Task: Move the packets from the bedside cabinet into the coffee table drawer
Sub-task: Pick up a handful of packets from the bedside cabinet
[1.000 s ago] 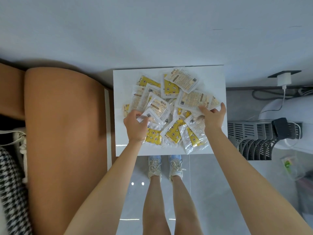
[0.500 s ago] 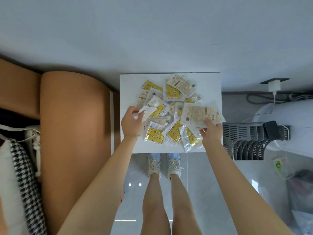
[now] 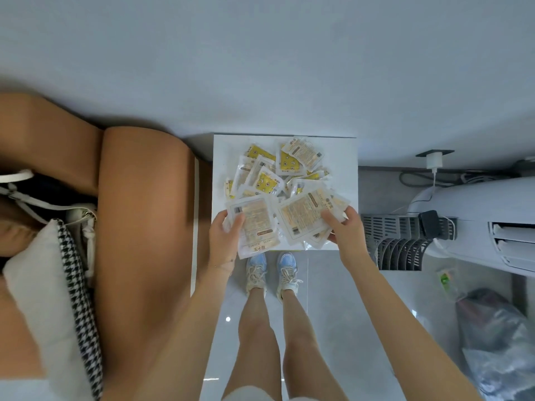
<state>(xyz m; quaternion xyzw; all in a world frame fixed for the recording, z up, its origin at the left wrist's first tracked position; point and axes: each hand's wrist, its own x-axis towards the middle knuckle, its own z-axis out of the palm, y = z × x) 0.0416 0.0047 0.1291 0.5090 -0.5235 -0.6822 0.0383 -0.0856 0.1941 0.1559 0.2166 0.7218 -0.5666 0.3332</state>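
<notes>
Packets [image 3: 256, 227] in left hand [image 3: 223, 241] and right hand [image 3: 347, 235] hide cabinet [image 3: 344, 157] front edge.

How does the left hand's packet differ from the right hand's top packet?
The packet in the left hand lies nearly straight, barcode at its far corner; the top packet in the right hand is tilted, barcode at its near edge, with more packets fanned beneath. Both show the pale printed side under a thumb.
</notes>
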